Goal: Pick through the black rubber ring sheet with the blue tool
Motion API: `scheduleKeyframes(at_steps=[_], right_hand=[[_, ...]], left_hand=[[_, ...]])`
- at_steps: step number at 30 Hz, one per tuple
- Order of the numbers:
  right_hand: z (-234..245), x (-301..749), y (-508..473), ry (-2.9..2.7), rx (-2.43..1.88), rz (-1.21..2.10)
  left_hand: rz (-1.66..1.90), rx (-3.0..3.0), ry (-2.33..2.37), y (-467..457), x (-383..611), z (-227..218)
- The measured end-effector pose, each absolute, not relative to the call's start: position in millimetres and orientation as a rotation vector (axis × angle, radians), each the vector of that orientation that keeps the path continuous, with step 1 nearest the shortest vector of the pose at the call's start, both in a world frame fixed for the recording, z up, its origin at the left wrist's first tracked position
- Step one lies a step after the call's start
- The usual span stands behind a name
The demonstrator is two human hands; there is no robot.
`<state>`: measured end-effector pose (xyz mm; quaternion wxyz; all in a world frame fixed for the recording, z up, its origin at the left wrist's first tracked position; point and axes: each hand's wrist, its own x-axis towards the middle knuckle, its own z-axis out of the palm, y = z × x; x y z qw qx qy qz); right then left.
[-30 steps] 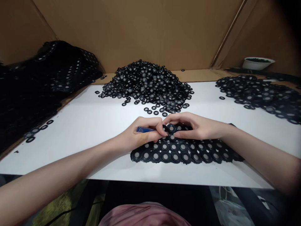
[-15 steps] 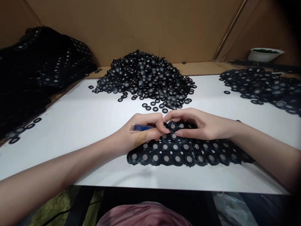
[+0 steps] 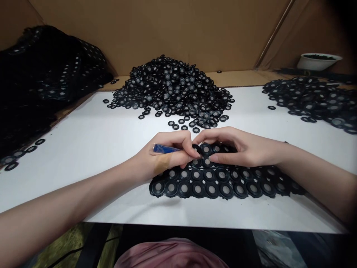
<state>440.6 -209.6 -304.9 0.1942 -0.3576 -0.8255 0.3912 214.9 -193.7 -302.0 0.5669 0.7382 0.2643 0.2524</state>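
A sheet of joined black rubber rings point(image 3: 198, 189) with pale round centres lies on the white table. My left hand point(image 3: 170, 150) is closed around a slim tool with a blue handle point(image 3: 166, 149). Its tip is at the upper rows of the sheet, mostly hidden by the fingers, so the kind of tool cannot be told. A tan tape strip wraps the base of my left thumb. My right hand point(image 3: 237, 147) holds the sheet's upper part, its thumb pressed on one ring and its index finger curled over the top edge, close to the left fingertips.
A tall heap of loose black rings point(image 3: 170, 87) stands at the back middle. Another pile of black pieces point(image 3: 315, 98) lies at right, below a white bowl point(image 3: 319, 62). A black plastic bag point(image 3: 50, 70) fills the left side. Cardboard walls point(image 3: 167, 29) enclose the table point(image 3: 117, 208).
Both hands keep nearly the same place at the sheet, with slight finger movement. The whole view has shifted a little.
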Motion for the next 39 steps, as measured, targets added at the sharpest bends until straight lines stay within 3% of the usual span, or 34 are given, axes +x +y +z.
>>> scheduleKeyframes(at_steps=[39], right_hand=[[-298.1,441.0,-216.7,-2.315,-0.909,1.159]], left_hand=[[0.633,1.683,0.624,-202.2,215.9,-295.8]])
